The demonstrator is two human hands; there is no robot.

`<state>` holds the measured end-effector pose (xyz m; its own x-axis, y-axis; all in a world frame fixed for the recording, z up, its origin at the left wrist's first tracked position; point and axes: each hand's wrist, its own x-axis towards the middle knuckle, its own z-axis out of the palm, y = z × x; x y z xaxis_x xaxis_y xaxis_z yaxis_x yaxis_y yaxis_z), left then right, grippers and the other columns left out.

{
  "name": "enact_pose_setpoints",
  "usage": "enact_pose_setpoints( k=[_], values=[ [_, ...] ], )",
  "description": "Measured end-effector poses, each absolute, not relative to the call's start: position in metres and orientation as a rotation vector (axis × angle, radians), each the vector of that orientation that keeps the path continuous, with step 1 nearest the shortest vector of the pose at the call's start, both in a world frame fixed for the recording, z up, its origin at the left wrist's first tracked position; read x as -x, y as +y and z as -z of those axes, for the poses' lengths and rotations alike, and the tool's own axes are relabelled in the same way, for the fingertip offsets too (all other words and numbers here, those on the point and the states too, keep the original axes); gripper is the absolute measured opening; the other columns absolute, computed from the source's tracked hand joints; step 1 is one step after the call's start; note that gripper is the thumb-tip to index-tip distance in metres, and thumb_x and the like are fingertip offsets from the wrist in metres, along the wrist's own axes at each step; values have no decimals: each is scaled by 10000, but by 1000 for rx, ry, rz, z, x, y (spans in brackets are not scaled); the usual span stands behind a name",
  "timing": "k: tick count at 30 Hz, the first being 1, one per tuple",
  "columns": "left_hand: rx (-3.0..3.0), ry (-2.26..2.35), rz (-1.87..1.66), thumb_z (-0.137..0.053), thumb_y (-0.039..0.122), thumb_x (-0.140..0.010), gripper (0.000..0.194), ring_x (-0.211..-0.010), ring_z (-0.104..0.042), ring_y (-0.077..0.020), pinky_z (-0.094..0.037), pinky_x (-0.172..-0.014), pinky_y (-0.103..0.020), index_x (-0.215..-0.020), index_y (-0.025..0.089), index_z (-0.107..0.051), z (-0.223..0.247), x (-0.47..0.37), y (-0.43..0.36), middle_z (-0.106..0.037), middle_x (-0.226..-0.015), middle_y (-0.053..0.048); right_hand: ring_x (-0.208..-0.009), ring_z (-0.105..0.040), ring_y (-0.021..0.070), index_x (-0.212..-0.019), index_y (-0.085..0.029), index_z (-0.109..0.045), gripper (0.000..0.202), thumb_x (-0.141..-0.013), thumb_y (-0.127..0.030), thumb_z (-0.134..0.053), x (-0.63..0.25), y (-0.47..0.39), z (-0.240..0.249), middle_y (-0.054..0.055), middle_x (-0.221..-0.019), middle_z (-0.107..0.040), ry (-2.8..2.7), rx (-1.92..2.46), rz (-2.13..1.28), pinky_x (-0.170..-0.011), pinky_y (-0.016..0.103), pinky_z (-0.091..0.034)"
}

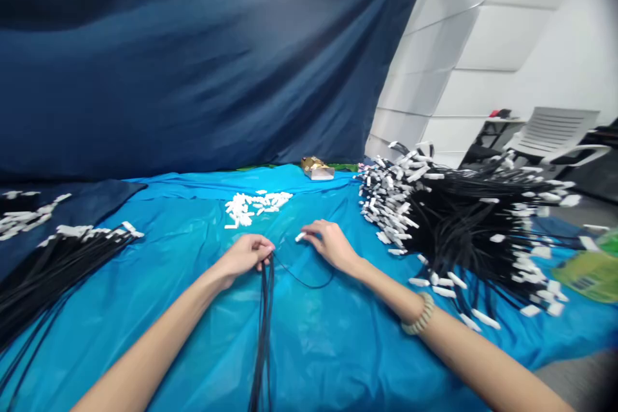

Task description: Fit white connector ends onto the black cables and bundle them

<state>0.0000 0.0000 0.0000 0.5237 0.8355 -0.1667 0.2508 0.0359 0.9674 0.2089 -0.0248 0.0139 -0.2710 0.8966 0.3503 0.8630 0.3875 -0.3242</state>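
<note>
My left hand (248, 253) is closed on the upper end of a bundle of black cords (263, 335), which hangs down toward the front edge of the view. From that grip a single thin cord (309, 286) loops out to the right over the blue sheet. My right hand (333, 245) pinches a small white piece (300, 237) between thumb and fingers, a short way right of the left hand. Behind both hands lies a loose pile of white pieces (246, 207) on the blue sheet (309, 347).
A large heap of black cords with white ends (449, 219) lies at the right. More white-tipped cords (62, 264) lie at the left. A small open box (318, 169) stands at the back, before a dark blue curtain (193, 64). A white chair (555, 132) is beyond.
</note>
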Motion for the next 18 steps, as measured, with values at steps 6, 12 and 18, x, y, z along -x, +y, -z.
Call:
enact_pose_setpoints(
  k=[6, 12, 18],
  values=[
    [-1108, 940, -602, -628, 261, -660, 235, -627, -565, -102, -467, -648, -240, -809, 102, -539, -5, -2, -8, -548, -662, -19, -741, -559, 116, -932, -168, -634, 177, -801, -182, -516, -175, -22, -18, 21, -852, -634, -2085, 1359, -232, -674, 206, -400],
    [-1086, 897, -583, -613, 322, -673, 249, -626, -566, -103, -492, -657, -272, -786, 114, -535, -7, -2, -10, -542, -691, -20, -679, -555, 107, -912, -165, -645, 166, -785, -203, -544, -178, -32, -15, 15, -790, -641, -2012, 1323, -325, -633, 207, -404],
    [-1171, 863, -588, -609, 375, -664, 290, -635, -570, -110, -487, -627, -247, -754, 108, -544, -6, -3, -10, -546, -661, -21, -684, -528, 114, -905, -175, -651, 161, -777, -186, -553, -176, -34, -17, 10, -763, -642, -2068, 1248, -328, -658, 228, -399]
  ],
)
